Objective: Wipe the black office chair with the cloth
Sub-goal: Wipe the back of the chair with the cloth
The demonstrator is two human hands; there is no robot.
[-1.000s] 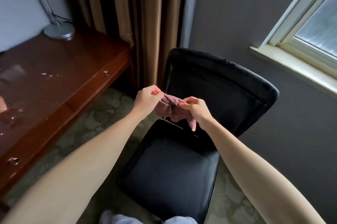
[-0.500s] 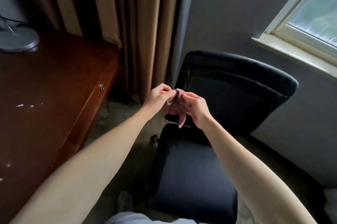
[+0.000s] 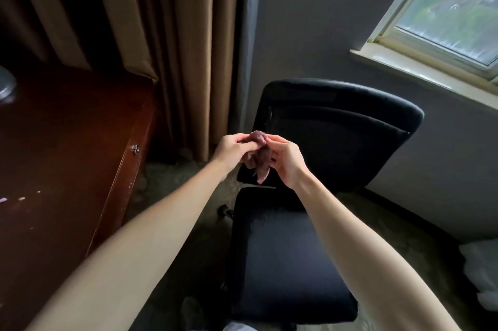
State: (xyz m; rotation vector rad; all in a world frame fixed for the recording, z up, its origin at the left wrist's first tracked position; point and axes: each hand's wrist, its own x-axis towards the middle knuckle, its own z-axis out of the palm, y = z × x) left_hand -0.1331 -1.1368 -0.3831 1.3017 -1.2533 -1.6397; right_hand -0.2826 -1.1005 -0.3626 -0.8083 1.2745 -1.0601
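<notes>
Scanning left to right, all places taken off the black office chair [image 3: 336, 142]. Desk [image 3: 67, 155] sits left of the chair, its drawer [image 3: 135, 149] shut, contents hidden; no open container in view. Curtain [image 3: 161, 34] hangs behind the chair's left side. Left hand [image 3: 233, 148] is up in front of the left edge of the chair's backrest, thumb and fingers pinching the top of the cloth [image 3: 260, 160]. Cloth is bunched between both hands, long axis roughly vertical, a tail hanging down toward the gap between backrest and seat [image 3: 283, 263]. Right hand [image 3: 287, 162] is just right of the cloth, fingertips pinching the same top bunch, other fingers curled. Key relation: cloth is in the air, looks clear of every chair surface; backrest lies straight beyond the fingers, seat below them. Both hands are about equally near the backrest; the right one sits more squarely in front of it, so my guess is it takes the wipe. Wiping not yet begun by the look of it; cloth probably needs spreading or folding into a pad first. Window [image 3: 444, 7] is above and right of the chair, a white bundle [image 3: 482, 271] on the floor to the chair's right
</notes>
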